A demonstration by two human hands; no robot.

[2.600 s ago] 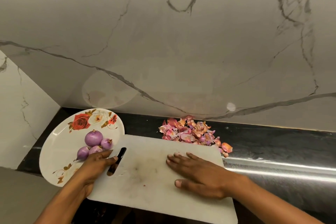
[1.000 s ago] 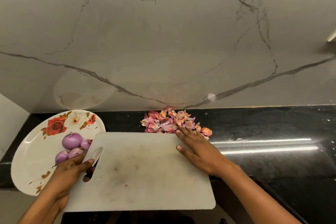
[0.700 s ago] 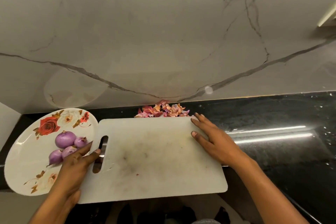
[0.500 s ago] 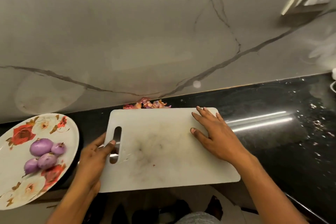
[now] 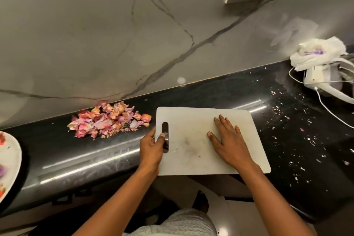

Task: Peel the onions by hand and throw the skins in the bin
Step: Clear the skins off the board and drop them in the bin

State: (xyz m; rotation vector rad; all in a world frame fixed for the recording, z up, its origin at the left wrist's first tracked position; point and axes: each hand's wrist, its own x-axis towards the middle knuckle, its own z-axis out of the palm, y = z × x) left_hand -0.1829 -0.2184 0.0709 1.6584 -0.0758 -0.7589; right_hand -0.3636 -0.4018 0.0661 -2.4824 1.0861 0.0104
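Two hands hold a cutting board (image 5: 193, 163) at the surface's (image 5: 291, 140) front edge, left hand (image 5: 152, 146) gripping its slot, right hand (image 5: 229, 144) spread flat, while heaped skins (image 5: 108, 121) near the back edge await binning.

White chopping board (image 5: 226, 159), pink-orange onion skins (image 5: 109, 120), glossy black counter (image 5: 298, 140), grey-veined marble wall (image 5: 115, 34)

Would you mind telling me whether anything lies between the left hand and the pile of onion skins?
Nothing visible does: only black counter separates the left hand, which grips the cutting board by its slot, from the onion skins.
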